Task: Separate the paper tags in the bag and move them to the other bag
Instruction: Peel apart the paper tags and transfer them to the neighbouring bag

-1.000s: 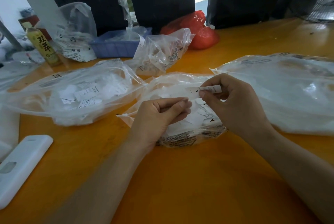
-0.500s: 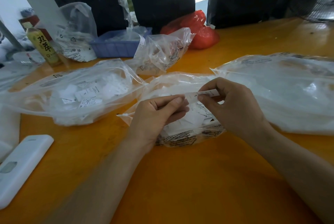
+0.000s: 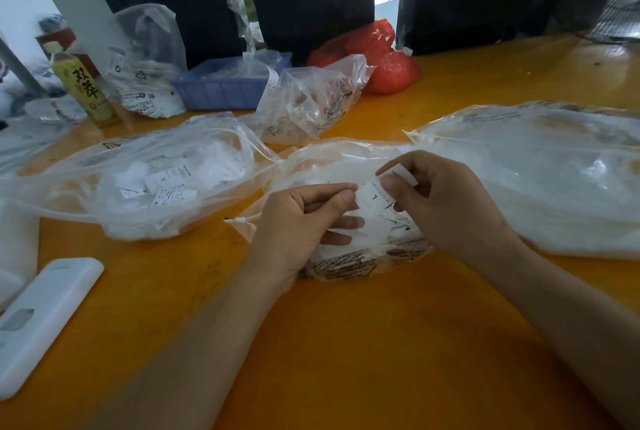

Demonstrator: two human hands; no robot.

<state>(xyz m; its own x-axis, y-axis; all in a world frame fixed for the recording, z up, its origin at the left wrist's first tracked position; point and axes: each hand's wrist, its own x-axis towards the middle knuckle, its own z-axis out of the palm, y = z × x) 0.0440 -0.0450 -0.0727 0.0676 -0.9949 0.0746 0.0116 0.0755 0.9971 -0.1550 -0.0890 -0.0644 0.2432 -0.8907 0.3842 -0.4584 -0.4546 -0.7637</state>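
Observation:
A small white paper tag [image 3: 375, 194] marked with an L is held between both hands above the middle clear bag [image 3: 349, 261], which lies on the orange table and holds several white tags. My left hand [image 3: 298, 221] pinches the tag's left edge with thumb and forefinger. My right hand [image 3: 440, 201] pinches its right part, fingers curled. To the left lies a second clear bag [image 3: 145, 187] with several loose tags inside.
A large clear bag [image 3: 540, 180] with white contents lies at the right. Farther back are a crumpled clear bag [image 3: 311, 100], a blue tray [image 3: 221, 90], a red bag [image 3: 381, 55], a green bottle [image 3: 83, 90]. A white case [image 3: 38, 318] lies front left.
The right hand brought the tag down and leftward; the left hand rose to meet it and now pinches its left edge. The tag has turned to face up.

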